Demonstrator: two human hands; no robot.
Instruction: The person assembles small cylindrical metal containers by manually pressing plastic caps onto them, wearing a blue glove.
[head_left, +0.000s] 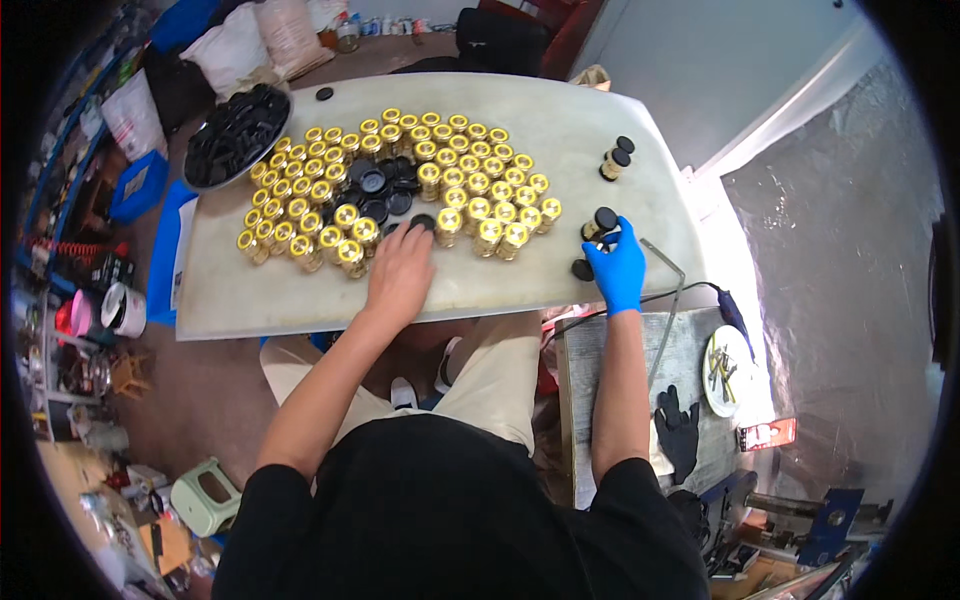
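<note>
My left hand [402,272] is bare, with its curled fingertips on a black round cap [423,221] at the near edge of a pile of black caps [374,182]. My right hand [618,268] wears a blue glove and curls round a gold-coloured cylinder with a black cap, mostly hidden by its fingers. Just beyond that hand another black-capped cylinder [604,219] shows, and a black cap [582,269] lies by its thumb. Many upright cylinders with shiny gold tops [478,184] stand on both sides of the pile.
The pale table [480,285] holds a metal bowl of black parts [238,137] at far left and more black-capped cylinders [616,158] at far right. A thin metal bar [665,258] juts past the right edge. A side table carries a black glove [678,432] and a white plate [727,371].
</note>
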